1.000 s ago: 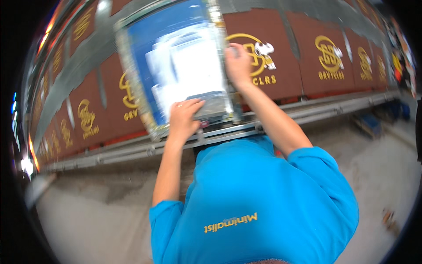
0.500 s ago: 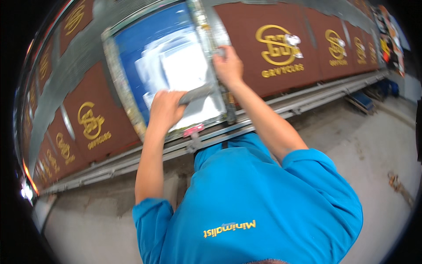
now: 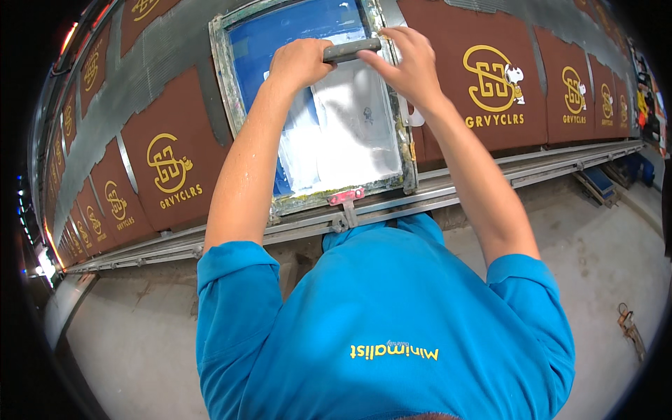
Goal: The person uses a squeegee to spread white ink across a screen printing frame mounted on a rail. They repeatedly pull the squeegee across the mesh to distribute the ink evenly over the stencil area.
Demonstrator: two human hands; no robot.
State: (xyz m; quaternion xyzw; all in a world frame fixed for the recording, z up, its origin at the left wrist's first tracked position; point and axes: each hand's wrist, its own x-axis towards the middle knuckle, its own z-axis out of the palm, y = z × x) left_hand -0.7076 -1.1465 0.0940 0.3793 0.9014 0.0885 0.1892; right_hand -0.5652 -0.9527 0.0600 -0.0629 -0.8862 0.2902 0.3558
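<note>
A screen-printing frame (image 3: 407, 157) with a paint-crusted border lies over the brown fabric in front of me. Its mesh (image 3: 353, 133) is blue at the far left, and white ink covers much of the rest. My left hand (image 3: 299, 64) is closed on the left end of a grey squeegee (image 3: 357, 49) near the frame's far side. Beside the squeegee's right end, my right hand (image 3: 414, 68) has its fingers apart, with the thumb close to or touching the bar. The squeegee's lower edge is hard to make out.
Brown fabric panels (image 3: 175, 154) with yellow printed emblems line the long table on both sides; those at right also carry a white figure. A metal rail (image 3: 546, 164) runs along the near edge, with a pink-topped clamp (image 3: 348, 197) at the frame. A metal fitting (image 3: 630, 330) lies on the floor at right.
The squeegee and my left hand have moved away from me, toward the frame's far side. My right hand has come from the frame's right edge to the squeegee's right end.
</note>
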